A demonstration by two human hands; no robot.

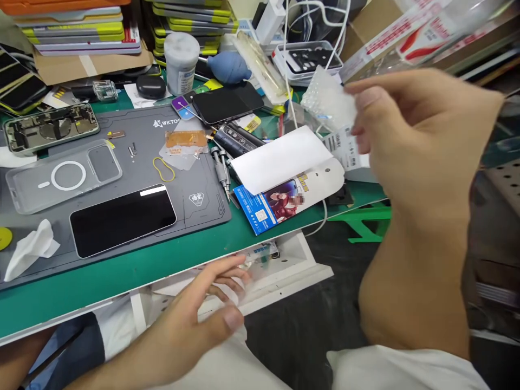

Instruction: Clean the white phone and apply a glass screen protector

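Observation:
My left hand (203,319) is over the open drawer (284,292), palm inward, with thumb and fingers apart and nothing visible held. Blurred clear plastic lies just beyond its fingertips. My right hand (418,130) is raised over the right side of the bench, thumb and fingers pinched at the edge of a bubble-wrap pouch (329,100); the exact contact is partly hidden. Below those fingers is a barcode label (345,149). A white-flapped card sleeve (284,160) with a blue printed front lies to the left, overhanging the bench edge.
A phone (124,221), a clear case (65,176) and an opened phone housing (52,129) lie on the grey mat (203,214). Nearby are screwdrivers (221,170), a blue air blower (229,66) and a white jar (181,62). Boxes (406,38) stand back right.

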